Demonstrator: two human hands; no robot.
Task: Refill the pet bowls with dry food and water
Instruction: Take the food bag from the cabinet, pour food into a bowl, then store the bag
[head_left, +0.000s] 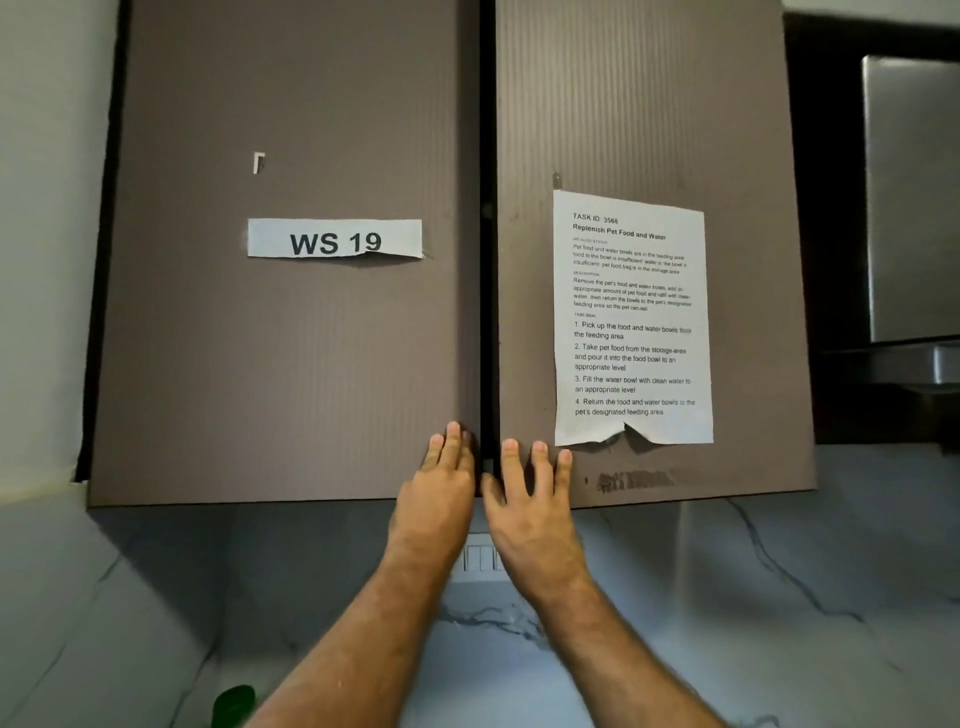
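A brown wall cupboard fills the view, both doors closed. My left hand (441, 478) lies flat on the lower inner corner of the left door (291, 364), fingers apart and pointing up. My right hand (524, 488) rests the same way on the lower inner corner of the right door (649, 104), its thumb at the dark gap between the doors. Neither hand holds anything. No pet bowls, food bag or water are in view.
A "WS 19" label (335, 239) is taped to the left door and a printed task sheet (631, 322) to the right door. Below runs a marbled wall (727, 597) with a switch plate (480, 558). A green object (234, 704) shows at the bottom. A steel hood (909, 208) stands right.
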